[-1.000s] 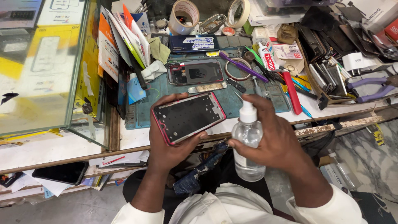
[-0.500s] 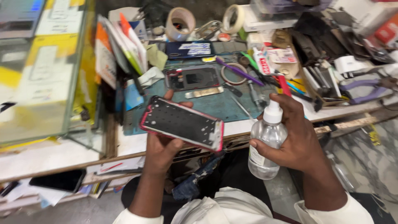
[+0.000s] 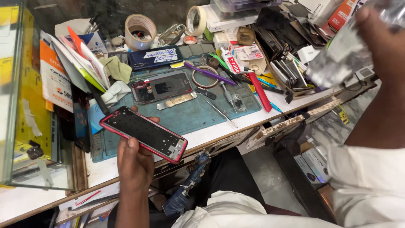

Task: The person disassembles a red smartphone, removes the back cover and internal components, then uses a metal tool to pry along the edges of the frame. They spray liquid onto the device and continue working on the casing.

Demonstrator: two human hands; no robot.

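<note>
Cluttered workbench (image 3: pixel 219 126), teal mat (image 3: pixel 198 114) mid-surface. Right hand (image 3: pixel 379 38) raised, wrapped around blurred clear bottle (image 3: pixel 337 55). Left hand (image 3: pixel 135 162) clasps red-edged phone frame (image 3: pixel 143 133) by long edges above bench front. Frame likely light, thin, bendable; edge hold safest.

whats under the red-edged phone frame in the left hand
The left hand holds the red-edged phone frame above the white bench edge and the teal work mat. The fingers beneath it, and the mat and bench directly below, are covered.
</note>
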